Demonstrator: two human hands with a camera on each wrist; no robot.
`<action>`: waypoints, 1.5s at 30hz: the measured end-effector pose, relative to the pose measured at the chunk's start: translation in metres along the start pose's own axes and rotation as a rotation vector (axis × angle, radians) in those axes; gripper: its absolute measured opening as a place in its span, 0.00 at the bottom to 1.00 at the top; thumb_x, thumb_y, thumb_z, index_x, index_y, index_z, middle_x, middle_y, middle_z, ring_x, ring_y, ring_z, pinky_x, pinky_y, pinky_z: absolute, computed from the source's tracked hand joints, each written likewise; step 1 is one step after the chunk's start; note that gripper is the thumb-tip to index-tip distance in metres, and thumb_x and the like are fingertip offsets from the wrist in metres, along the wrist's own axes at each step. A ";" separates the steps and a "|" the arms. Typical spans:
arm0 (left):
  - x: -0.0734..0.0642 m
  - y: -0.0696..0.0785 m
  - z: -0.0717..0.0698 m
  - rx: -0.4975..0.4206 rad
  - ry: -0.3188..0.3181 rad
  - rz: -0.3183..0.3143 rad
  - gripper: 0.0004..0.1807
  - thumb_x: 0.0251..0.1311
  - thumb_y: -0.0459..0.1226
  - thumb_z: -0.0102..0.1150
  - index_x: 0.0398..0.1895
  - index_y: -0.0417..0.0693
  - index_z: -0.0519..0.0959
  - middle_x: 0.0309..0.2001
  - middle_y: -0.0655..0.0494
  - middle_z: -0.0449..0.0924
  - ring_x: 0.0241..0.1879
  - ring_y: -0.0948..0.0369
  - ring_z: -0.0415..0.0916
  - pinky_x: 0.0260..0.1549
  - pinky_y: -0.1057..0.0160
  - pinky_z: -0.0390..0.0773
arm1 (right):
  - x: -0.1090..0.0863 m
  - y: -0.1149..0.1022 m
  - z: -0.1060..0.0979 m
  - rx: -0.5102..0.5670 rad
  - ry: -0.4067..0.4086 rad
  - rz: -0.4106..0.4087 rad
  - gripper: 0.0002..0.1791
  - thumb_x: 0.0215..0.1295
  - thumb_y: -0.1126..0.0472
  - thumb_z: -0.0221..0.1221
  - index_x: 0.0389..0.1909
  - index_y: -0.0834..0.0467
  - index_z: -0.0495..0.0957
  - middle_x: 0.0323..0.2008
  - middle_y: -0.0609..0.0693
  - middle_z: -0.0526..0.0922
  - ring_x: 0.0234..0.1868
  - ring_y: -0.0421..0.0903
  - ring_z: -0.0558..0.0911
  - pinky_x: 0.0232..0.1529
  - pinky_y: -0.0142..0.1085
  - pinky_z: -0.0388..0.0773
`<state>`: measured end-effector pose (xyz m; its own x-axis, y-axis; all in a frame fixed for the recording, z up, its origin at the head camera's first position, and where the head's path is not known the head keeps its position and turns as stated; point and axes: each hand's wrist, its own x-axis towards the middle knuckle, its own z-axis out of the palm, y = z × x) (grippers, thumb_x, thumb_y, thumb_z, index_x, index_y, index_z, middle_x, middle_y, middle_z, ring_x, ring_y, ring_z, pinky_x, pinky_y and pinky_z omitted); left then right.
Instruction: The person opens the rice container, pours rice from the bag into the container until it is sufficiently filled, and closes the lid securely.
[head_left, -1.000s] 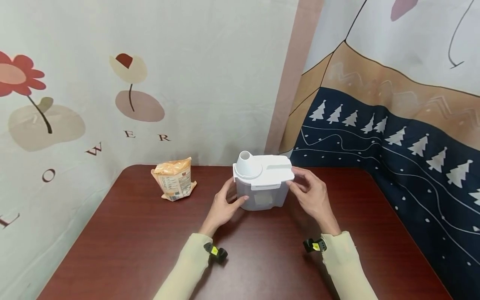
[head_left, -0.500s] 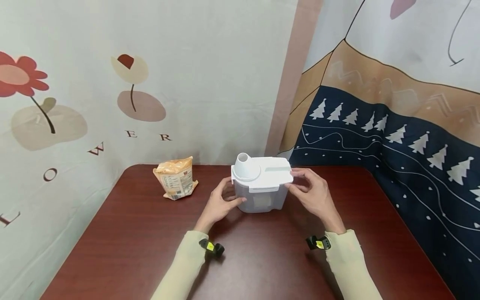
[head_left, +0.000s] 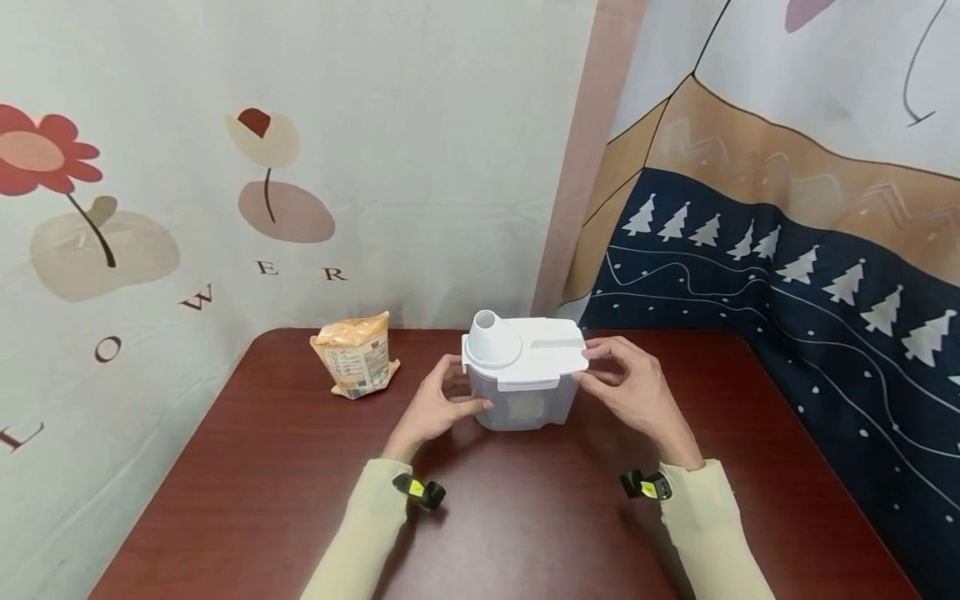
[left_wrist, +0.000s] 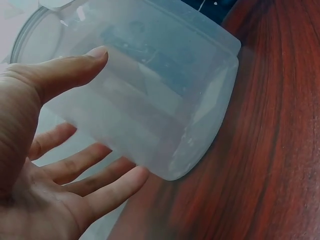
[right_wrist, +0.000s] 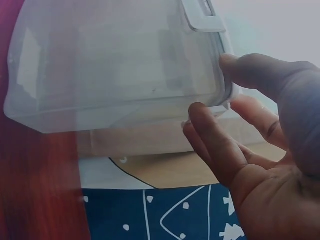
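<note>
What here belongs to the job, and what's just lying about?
Seems part of the job:
Translucent box-shaped plastic container, gripped
Its white, flat, spouted plastic lid
Left hand, on the container's body
Right hand, at the lid's edge

Just around:
Crumpled orange-and-white printed bag, untouched, though possibly needed
Dark red-brown table
Pale flower-printed fabric backdrop

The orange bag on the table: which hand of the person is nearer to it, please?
The left hand. It holds the left end of the container, to the right of the orange bag; the right hand is farther right, at the container's opposite end.
</note>
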<state>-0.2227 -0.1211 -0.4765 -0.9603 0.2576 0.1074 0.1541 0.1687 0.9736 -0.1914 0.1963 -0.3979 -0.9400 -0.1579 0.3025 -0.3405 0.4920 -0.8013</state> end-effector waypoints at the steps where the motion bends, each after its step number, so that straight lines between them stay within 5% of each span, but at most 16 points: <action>1: 0.000 0.000 -0.001 -0.001 -0.004 -0.005 0.40 0.48 0.33 0.80 0.64 0.49 0.69 0.59 0.42 0.80 0.59 0.46 0.80 0.57 0.50 0.83 | 0.000 -0.001 -0.001 -0.006 -0.004 0.001 0.19 0.60 0.60 0.74 0.52 0.56 0.82 0.59 0.56 0.80 0.54 0.57 0.86 0.49 0.38 0.85; 13: -0.004 0.009 -0.010 0.056 -0.078 -0.050 0.36 0.45 0.33 0.82 0.58 0.49 0.72 0.57 0.45 0.82 0.58 0.48 0.80 0.62 0.43 0.78 | -0.006 -0.014 -0.008 -0.060 -0.086 0.046 0.17 0.59 0.61 0.74 0.48 0.56 0.83 0.56 0.56 0.82 0.51 0.55 0.87 0.50 0.42 0.86; 29: -0.007 0.014 -0.020 0.071 -0.198 -0.080 0.44 0.46 0.35 0.82 0.67 0.50 0.68 0.61 0.44 0.80 0.61 0.48 0.79 0.61 0.47 0.81 | -0.013 -0.028 -0.017 -0.203 -0.147 -0.011 0.15 0.60 0.57 0.74 0.47 0.48 0.83 0.52 0.48 0.84 0.50 0.48 0.85 0.52 0.46 0.87; 37: -0.007 0.017 -0.017 -0.007 -0.219 -0.080 0.55 0.48 0.33 0.81 0.78 0.53 0.58 0.70 0.44 0.73 0.67 0.46 0.75 0.66 0.47 0.77 | -0.019 -0.039 -0.019 -0.310 -0.055 -0.172 0.22 0.57 0.58 0.76 0.53 0.49 0.83 0.55 0.46 0.84 0.52 0.45 0.82 0.55 0.44 0.85; 45: -0.006 0.014 -0.004 -0.012 -0.186 0.011 0.57 0.47 0.35 0.82 0.79 0.58 0.57 0.70 0.50 0.72 0.66 0.50 0.75 0.66 0.49 0.77 | -0.025 -0.053 -0.007 -0.347 -0.028 -0.299 0.27 0.54 0.60 0.77 0.56 0.50 0.82 0.58 0.48 0.82 0.58 0.46 0.79 0.59 0.47 0.83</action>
<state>-0.2156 -0.1239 -0.4628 -0.8988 0.4312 0.0795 0.1601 0.1541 0.9750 -0.1500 0.1805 -0.3594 -0.8032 -0.3573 0.4767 -0.5740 0.6782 -0.4588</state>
